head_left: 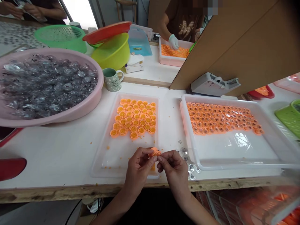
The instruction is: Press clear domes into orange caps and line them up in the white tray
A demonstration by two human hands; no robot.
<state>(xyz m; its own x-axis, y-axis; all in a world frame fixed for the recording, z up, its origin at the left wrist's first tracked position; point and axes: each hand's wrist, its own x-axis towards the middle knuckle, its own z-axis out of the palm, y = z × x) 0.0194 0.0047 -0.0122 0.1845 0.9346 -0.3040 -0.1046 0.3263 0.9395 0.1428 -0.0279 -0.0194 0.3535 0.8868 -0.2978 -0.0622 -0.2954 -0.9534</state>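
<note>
My left hand [140, 164] pinches a small orange plastic piece [154, 152] between thumb and fingers, above the near edge of a shallow white tray [100, 156]. From the other side my right hand [174, 165] is closed, its thumb and fingertip at the same piece's edge. Rows of round orange cups [133, 120] with yellowish insides fill the tray's far part. To the right, a larger white tray [231, 162] holds rows of orange pieces [217, 118] with dark-marked tops. Several small clear domed pieces [191, 167] lie beside my right hand.
At the left stands a pink basin [96, 100] full of clear, dark-marked pieces. Behind are a green mug [112, 82], a yellow-green basin [114, 51] and a tape dispenser [213, 84] by a cardboard panel [225, 47]. Across the table, a person's gloved hand [173, 42] reaches into another tray.
</note>
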